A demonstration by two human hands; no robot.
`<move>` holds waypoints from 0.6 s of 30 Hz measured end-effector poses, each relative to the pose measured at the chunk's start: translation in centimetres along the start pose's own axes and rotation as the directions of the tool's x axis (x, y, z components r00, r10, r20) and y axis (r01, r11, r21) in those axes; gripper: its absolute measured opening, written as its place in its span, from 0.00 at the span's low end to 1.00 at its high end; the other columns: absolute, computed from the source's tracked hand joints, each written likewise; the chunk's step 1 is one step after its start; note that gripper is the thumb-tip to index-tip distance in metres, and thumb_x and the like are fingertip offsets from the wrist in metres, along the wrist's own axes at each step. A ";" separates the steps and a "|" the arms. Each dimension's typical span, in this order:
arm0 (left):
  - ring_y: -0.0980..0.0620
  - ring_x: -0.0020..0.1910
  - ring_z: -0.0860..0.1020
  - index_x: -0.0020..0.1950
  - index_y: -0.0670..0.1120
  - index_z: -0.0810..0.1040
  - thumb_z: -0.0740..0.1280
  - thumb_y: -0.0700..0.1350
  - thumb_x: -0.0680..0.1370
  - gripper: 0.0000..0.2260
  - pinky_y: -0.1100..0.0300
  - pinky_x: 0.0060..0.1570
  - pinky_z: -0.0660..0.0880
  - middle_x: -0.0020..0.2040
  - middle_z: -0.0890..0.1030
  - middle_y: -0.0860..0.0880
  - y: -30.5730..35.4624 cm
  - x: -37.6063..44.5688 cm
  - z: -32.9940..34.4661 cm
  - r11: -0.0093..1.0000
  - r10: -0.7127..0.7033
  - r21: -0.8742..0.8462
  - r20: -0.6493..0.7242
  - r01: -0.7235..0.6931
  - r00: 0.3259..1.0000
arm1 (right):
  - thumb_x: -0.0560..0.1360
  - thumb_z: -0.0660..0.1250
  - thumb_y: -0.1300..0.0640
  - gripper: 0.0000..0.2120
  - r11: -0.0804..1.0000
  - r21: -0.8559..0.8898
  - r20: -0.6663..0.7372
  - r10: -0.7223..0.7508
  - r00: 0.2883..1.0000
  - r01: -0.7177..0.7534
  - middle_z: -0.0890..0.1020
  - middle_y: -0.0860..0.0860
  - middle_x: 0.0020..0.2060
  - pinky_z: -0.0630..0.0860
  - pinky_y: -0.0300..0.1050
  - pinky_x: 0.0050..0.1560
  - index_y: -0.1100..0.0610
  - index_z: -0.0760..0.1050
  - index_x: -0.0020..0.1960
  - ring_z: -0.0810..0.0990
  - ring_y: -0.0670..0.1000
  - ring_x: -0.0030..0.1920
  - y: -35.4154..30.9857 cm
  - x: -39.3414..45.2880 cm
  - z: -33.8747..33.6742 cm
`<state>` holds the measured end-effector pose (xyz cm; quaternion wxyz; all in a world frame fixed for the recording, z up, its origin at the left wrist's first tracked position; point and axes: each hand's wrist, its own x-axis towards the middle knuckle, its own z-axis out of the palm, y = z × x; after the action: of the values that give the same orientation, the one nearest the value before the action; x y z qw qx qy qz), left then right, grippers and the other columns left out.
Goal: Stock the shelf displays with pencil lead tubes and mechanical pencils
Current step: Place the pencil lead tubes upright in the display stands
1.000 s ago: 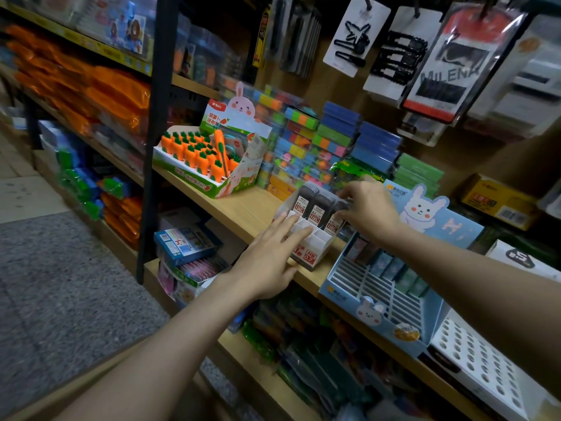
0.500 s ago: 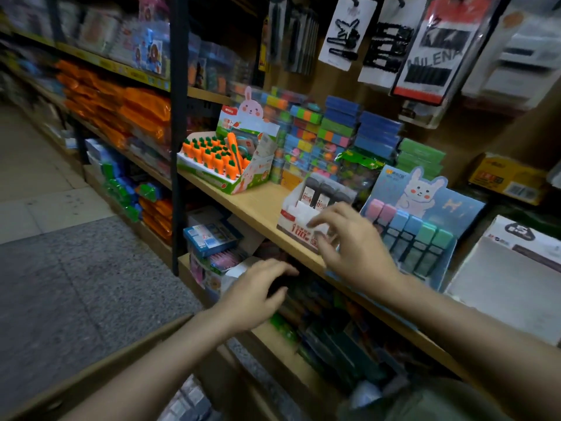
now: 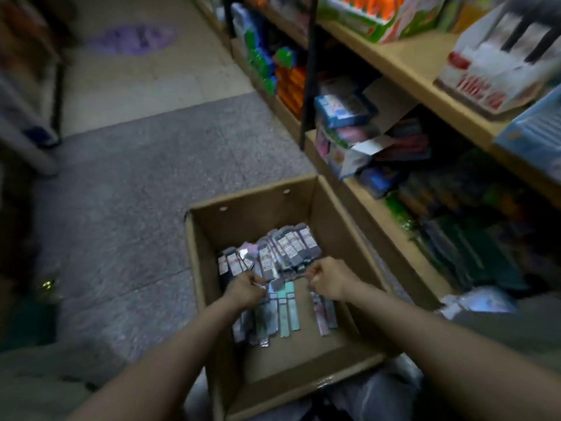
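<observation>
The pencil lead tubes (image 3: 285, 250) lie heaped against the far left wall of the cardboard box (image 3: 349, 214), long axes pointing away from the person, just beyond both hands. The left hand (image 3: 244, 288) and right hand (image 3: 329, 281) are curled nearly closed among the packs; whether either grips one, I cannot tell. Both sit equally near.

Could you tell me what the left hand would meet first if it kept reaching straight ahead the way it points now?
Most likely the pile of lead tube packets in the cardboard box; the left hand is already at its near edge, though depth is blurred.
</observation>
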<state>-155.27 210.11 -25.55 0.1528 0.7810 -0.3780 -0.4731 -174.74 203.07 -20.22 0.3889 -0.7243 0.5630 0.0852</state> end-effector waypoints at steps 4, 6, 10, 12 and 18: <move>0.44 0.57 0.78 0.58 0.39 0.76 0.73 0.39 0.73 0.15 0.57 0.58 0.73 0.59 0.79 0.38 -3.1 1.2 4.3 0.971 -0.216 -0.126 -0.097 0.204 0.971 | 0.75 0.68 0.58 0.17 0.991 0.096 0.050 0.088 0.995 -0.093 0.80 0.57 0.58 0.74 0.45 0.58 0.57 0.75 0.63 0.78 0.53 0.54 2.5 2.6 4.7; 0.41 0.62 0.75 0.62 0.40 0.74 0.75 0.41 0.72 0.21 0.53 0.63 0.71 0.62 0.76 0.40 -3.3 1.7 5.7 0.959 -0.267 -0.149 -0.188 0.241 0.945 | 0.74 0.69 0.59 0.19 0.987 0.121 0.068 0.095 0.993 -0.103 0.79 0.58 0.59 0.75 0.46 0.59 0.57 0.73 0.65 0.76 0.50 0.52 3.3 3.8 6.6; 0.40 0.65 0.68 0.64 0.45 0.71 0.73 0.42 0.72 0.23 0.52 0.64 0.67 0.67 0.68 0.42 -3.1 2.0 7.5 0.933 -0.358 -0.182 -0.355 0.312 0.863 | 0.71 0.76 0.54 0.30 0.982 0.118 0.077 0.139 0.987 -0.147 0.78 0.56 0.59 0.74 0.45 0.59 0.54 0.68 0.69 0.78 0.56 0.58 3.6 6.1 9.3; 0.40 0.66 0.67 0.65 0.45 0.70 0.73 0.41 0.73 0.23 0.51 0.62 0.67 0.68 0.68 0.42 -3.4 2.3 7.9 0.919 -0.391 -0.214 -0.405 0.331 0.826 | 0.71 0.76 0.53 0.33 0.986 0.118 0.057 0.112 0.992 -0.118 0.77 0.56 0.62 0.74 0.46 0.60 0.54 0.66 0.71 0.76 0.57 0.61 3.6 7.1 10.1; 0.42 0.56 0.76 0.59 0.42 0.74 0.72 0.35 0.72 0.17 0.52 0.58 0.73 0.58 0.76 0.41 -4.0 3.4 8.5 0.915 -0.383 -0.319 -0.488 0.248 0.785 | 0.71 0.75 0.53 0.34 0.999 0.032 -0.019 0.042 0.999 -0.041 0.75 0.54 0.64 0.70 0.48 0.63 0.50 0.63 0.73 0.73 0.57 0.65 4.0 8.2 12.0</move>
<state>-159.84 211.30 -34.35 0.2633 0.9105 -0.1233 -0.2941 -171.60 204.61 -34.91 0.3930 -0.7068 0.5831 0.0771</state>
